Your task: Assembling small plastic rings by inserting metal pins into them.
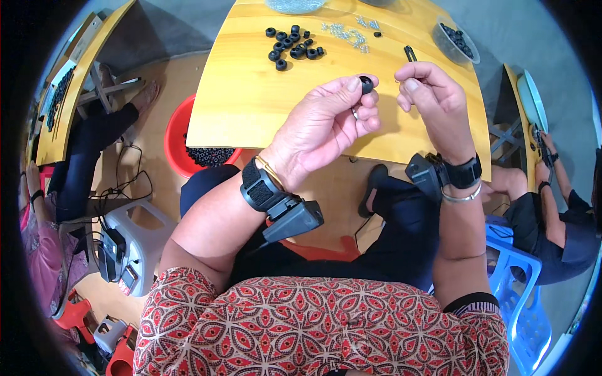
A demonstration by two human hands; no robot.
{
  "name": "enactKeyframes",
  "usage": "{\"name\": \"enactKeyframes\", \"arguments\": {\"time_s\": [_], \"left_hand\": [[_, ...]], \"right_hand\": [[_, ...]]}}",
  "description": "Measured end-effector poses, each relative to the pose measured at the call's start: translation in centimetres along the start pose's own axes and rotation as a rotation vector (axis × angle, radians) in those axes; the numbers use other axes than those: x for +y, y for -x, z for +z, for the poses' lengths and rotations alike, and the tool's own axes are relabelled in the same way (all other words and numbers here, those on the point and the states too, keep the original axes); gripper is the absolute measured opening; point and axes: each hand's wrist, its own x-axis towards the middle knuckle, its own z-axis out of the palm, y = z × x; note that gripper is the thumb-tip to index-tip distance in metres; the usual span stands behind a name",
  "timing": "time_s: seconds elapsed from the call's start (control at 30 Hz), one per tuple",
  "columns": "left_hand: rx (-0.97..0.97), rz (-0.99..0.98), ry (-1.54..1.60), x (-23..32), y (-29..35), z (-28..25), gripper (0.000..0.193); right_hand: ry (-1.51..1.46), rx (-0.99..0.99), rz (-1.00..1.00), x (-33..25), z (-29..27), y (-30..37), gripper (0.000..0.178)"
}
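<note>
My left hand (342,116) pinches a small black round part (366,84) with a hole in it between thumb and forefinger, above the near part of the table. To its right, my right hand (433,94) has thumb and forefinger closed together; whatever they hold is too small to make out. Just beyond the right fingers is a slim black object (409,54), its kind unclear. A loose group of similar black round parts (295,45) lies on the tabletop farther left. Small shiny metal pieces (347,36) are scattered at the far middle, with one little black part (377,34) beside them.
The yellow wooden table (238,113) holds a clear bowl of black parts (456,42) at far right and another clear container (295,5) at the back. A red basin (177,135) with black parts stands below its left edge. Other people sit at tables on both sides.
</note>
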Motion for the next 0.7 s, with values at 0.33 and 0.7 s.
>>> {"name": "enactKeyframes", "arguments": {"time_s": [0.33,0.7], "left_hand": [[0.041,0.018,-0.232,-0.5,-0.7,-0.3,0.02],[0.118,0.045,-0.423,-0.1,-0.5,-0.2,0.014]], "right_hand": [[0.017,-0.053,-0.135,-0.6,0.5,0.3,0.012],[0.242,-0.187,-0.159,-1.7,0.9,0.1,0.009]]}}
